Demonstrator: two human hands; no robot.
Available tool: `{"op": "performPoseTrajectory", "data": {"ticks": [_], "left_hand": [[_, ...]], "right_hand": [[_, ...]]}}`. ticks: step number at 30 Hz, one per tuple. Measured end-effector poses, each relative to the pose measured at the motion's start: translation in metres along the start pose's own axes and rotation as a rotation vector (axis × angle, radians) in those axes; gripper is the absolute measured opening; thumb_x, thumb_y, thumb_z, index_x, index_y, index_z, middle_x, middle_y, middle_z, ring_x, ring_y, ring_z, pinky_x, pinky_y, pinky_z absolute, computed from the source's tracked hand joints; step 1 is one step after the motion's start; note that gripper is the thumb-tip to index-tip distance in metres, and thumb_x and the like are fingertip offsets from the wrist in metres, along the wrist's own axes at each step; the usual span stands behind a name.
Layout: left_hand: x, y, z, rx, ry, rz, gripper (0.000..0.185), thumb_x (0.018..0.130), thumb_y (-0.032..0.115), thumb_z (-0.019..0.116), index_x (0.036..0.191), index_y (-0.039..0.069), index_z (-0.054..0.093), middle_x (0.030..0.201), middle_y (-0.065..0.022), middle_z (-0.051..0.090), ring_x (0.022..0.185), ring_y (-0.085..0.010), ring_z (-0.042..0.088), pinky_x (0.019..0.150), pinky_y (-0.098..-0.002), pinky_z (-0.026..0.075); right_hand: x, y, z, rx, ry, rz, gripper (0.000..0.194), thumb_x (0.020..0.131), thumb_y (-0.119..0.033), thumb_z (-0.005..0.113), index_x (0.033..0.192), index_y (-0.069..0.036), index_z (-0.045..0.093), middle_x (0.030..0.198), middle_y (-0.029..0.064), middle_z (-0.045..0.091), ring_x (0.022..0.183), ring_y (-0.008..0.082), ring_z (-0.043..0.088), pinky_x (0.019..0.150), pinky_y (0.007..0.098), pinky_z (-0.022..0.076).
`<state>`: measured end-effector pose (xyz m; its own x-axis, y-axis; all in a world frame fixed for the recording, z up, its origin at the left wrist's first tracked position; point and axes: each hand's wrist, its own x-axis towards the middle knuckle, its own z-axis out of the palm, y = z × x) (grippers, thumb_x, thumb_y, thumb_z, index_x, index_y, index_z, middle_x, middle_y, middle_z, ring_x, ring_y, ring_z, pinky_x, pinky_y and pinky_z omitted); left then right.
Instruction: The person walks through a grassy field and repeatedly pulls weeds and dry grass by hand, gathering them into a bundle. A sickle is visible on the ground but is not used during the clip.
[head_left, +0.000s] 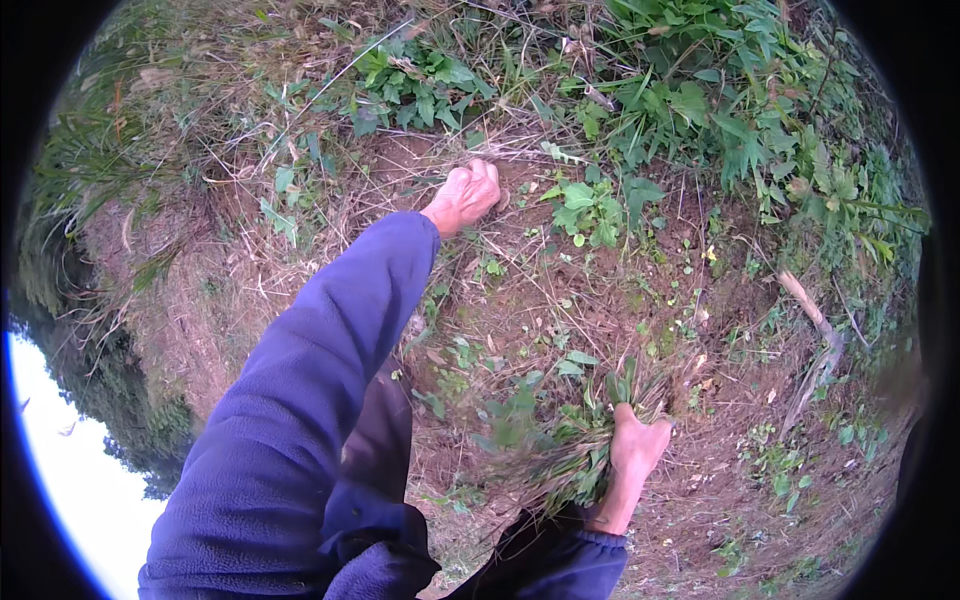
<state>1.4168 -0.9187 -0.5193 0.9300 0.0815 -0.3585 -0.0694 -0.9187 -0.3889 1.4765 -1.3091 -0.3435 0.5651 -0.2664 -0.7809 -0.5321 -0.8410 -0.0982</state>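
My left hand (466, 196), at the end of a long blue fleece sleeve, is curled with its knuckles up, close over the soil at upper centre. Dry stems (517, 142) lie just beyond it; its fingertips are hidden, so I cannot tell whether they hold anything. At lower right, my right hand (637, 450) is closed around a thick bunch of pulled weeds and grass (559, 465). Leaves stick out above the thumb, and the long stems trail to the left, partly blurred. A small leafy green plant (592, 210) grows to the right of my left hand.
Dense weeds (690, 105) cover the upper right, and a leafy clump (420, 86) grows at the top. A bare broken branch (814, 315) lies at the right. Small sprouts and dry straw are scattered over the reddish soil. My dark-trousered leg (382, 435) is below; trees (90, 375) stand far left.
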Motion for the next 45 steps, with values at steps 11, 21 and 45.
{"op": "performPoseTrajectory", "data": {"ticks": [11,21,45], "left_hand": [[0.006,0.001,-0.005,-0.07,-0.076,-0.023,0.016,0.082,0.017,0.058,0.075,0.004,0.066,0.07,-0.0119,0.061,0.064,-0.026,0.063,0.054,-0.0383,0.051],[-0.011,0.021,0.017,-0.797,0.034,-0.686,0.033,0.09,0.032,0.05,0.077,0.006,0.066,0.077,-0.0165,0.067,0.072,-0.0403,0.064,0.062,-0.0494,0.051],[-0.11,0.084,0.042,-0.315,-0.196,-0.346,0.04,0.075,0.032,0.066,0.088,-0.006,0.064,0.082,-0.0204,0.055,0.062,-0.0282,0.06,0.05,-0.0371,0.05]], "right_hand": [[0.003,0.013,-0.004,0.073,0.086,-0.126,0.041,0.067,-0.023,0.065,0.049,0.009,0.049,0.047,0.0114,0.048,0.045,0.0195,0.039,0.046,0.0411,0.0357],[-0.009,0.006,-0.004,0.012,0.073,-0.103,0.04,0.068,-0.024,0.068,0.068,0.015,0.058,0.07,0.0244,0.063,0.062,0.0282,0.057,0.066,0.0476,0.0477],[-0.023,-0.008,0.02,-0.11,0.026,-0.093,0.049,0.066,-0.027,0.069,0.084,0.018,0.062,0.085,0.0313,0.065,0.076,0.0355,0.062,0.079,0.048,0.0491]]}}
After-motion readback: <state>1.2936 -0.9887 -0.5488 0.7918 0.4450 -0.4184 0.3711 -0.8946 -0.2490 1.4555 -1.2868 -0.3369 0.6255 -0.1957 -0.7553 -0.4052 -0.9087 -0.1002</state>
